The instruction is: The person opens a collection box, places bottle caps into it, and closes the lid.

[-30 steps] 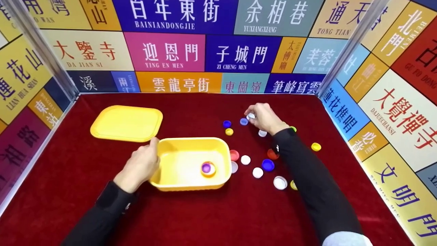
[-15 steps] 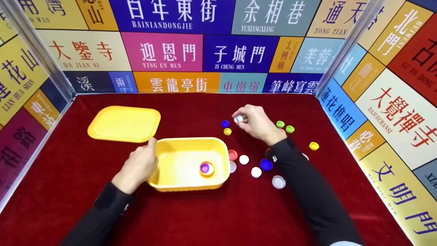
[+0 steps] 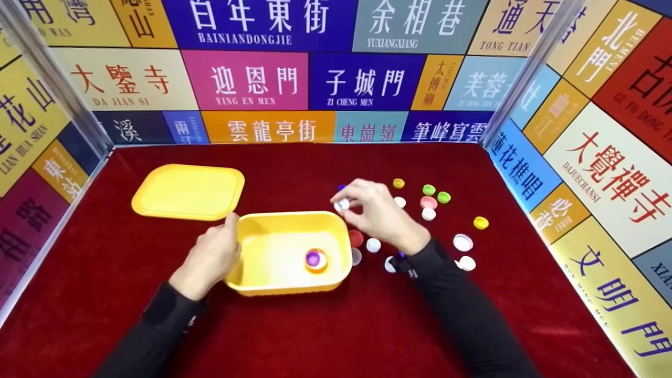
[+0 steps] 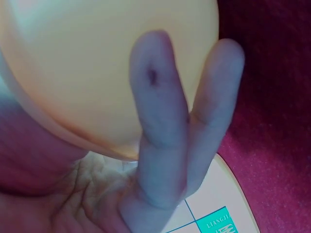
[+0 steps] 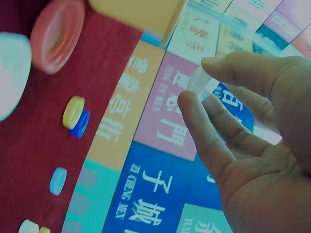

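Observation:
A white bottle cap [image 3: 342, 205] is pinched between the thumb and fingertips of my right hand [image 3: 379, 212], above the cloth near the yellow tub's back right corner. The ribbed side of this cap shows in the right wrist view. My left hand [image 3: 210, 254] grips the left wall of the yellow tub [image 3: 283, 289], thumb at the rim. Two of its fingers lie along the outer wall in the left wrist view. Inside the tub, towards the right, a purple cap [image 3: 314, 259] sits on an orange-and-white one.
The yellow lid [image 3: 189, 191] lies behind the tub at left. Several loose caps are spread right of the tub, among them a red one [image 3: 356, 239], a pink one [image 3: 428, 202] and a yellow one [image 3: 481, 223]. Printed panels [image 3: 257, 79] wall in the red cloth.
The right hand has lifted the white cap from the far caps and brought it left and nearer, towards the tub. My left hand keeps its grip on the tub.

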Demonstrator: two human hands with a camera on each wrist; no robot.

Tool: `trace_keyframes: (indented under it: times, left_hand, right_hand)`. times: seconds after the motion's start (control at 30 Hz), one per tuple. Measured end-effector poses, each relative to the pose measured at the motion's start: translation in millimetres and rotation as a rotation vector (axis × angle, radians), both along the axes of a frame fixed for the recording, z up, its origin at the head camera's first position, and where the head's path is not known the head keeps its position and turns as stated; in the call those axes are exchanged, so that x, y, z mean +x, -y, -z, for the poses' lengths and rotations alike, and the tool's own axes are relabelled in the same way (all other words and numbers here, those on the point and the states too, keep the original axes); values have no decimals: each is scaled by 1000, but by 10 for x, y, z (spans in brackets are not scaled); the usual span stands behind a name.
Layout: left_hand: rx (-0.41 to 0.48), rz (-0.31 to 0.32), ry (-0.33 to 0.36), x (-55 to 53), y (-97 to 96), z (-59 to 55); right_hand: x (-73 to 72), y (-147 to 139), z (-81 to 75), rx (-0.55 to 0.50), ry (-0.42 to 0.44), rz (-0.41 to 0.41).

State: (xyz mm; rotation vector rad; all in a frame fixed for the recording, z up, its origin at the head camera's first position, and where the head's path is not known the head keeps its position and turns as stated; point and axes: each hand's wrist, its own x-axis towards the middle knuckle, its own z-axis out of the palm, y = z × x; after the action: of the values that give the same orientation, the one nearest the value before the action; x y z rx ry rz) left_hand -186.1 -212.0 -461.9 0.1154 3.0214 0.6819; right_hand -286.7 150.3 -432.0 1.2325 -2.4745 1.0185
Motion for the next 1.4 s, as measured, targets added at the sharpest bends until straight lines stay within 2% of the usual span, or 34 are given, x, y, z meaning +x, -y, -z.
trace_keyframes:
  times: [0.17,0.43,0.6,0.77,1.0,1.4]
  left_hand:
    - [6,-4,1,4,-3,7]
    - [-1,1,5,-11,-3,-9]
    - [2,7,-6,-7,-7,-10]
    - [8,9,-25,-3,-19,13]
    - [14,8,-18,-7,7,16]
    - [11,18,-11,-28,24,0]
  right_hand:
    - [135,69,8,74,-42,-17]
    - [324,155,49,210,-2,-77]
    - [387,187,100,249,-13,-129]
    - [415,172,123,274,9,-138]
    - [415,132,128,237,32,-148]
    - [409,14,-6,133,-35,-142]
